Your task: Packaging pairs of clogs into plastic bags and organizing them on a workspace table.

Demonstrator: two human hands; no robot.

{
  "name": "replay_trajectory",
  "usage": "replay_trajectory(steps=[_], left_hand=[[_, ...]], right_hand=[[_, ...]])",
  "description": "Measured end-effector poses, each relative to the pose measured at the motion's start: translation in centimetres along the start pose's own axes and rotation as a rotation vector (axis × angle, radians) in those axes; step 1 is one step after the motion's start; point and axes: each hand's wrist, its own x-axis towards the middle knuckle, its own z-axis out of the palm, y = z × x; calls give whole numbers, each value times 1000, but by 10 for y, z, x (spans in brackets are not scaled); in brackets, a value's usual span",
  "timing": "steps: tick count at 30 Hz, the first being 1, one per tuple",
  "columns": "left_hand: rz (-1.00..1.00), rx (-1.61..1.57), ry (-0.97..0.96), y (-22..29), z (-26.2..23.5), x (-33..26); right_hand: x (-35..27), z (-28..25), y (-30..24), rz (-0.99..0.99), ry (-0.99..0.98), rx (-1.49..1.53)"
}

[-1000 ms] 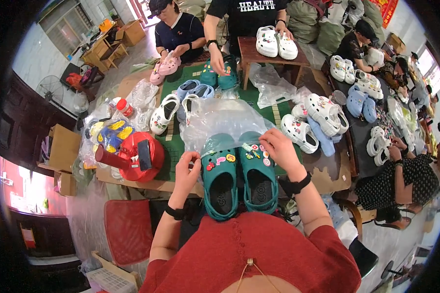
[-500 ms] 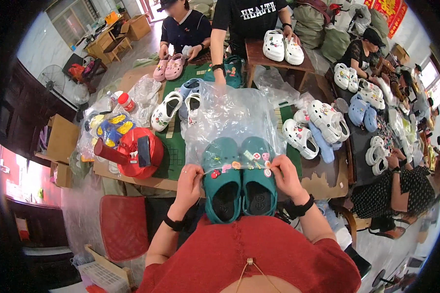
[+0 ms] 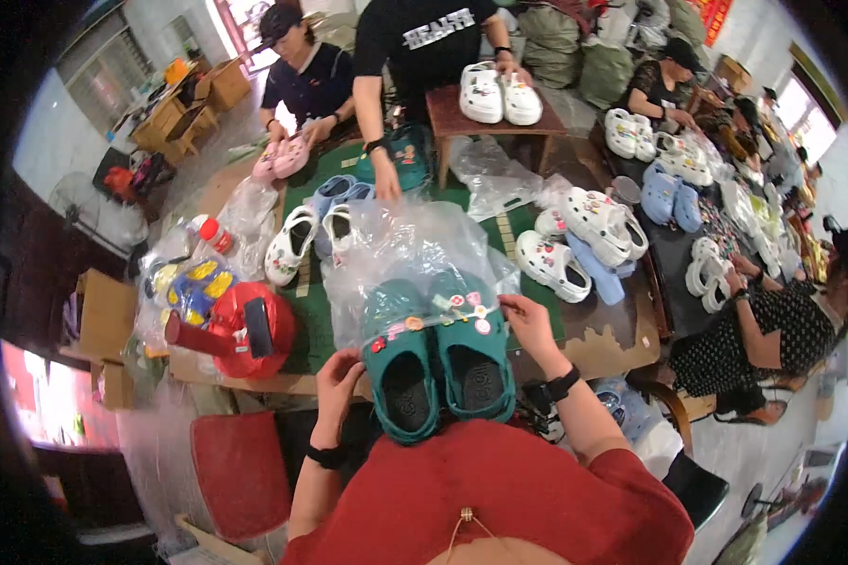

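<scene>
A pair of dark green clogs (image 3: 476,353) with colourful charms lies toes away from me at the near table edge, heels close to my body. A clear plastic bag (image 3: 410,235) covers their toe parts, its open edge running across the charms. My left hand (image 3: 339,372) pinches that edge to the left of the clogs. On the other side my right hand (image 3: 530,322) grips the bag's edge between thumb and fingers. The heels and dark insoles stick out of the bag.
Beyond the bag are white clogs (image 3: 292,247); more white clogs (image 3: 551,264) lie at right. A red round container (image 3: 254,344) with a phone on it stands at left. Across the table, one person holds pink clogs (image 3: 281,157); another reaches toward the bag, near a small wooden stand (image 3: 499,127).
The view has shifted, and the clogs and bag now sit tilted. My right hand has drawn its bag edge outward and stands higher than my left. The person opposite has lifted the pink clogs.
</scene>
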Motion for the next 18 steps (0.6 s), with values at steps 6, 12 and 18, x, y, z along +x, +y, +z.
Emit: replay_trajectory(steps=[6, 12, 18], left_hand=[[7, 14, 97, -7, -3, -4], [99, 113, 97, -9, 0, -2], [219, 255, 137, -14, 0, 1]], right_hand=[[8, 4, -15, -30, -12, -121], [15, -7, -19, 13, -109, -32], [16, -7, -14, 85, -133, 103]])
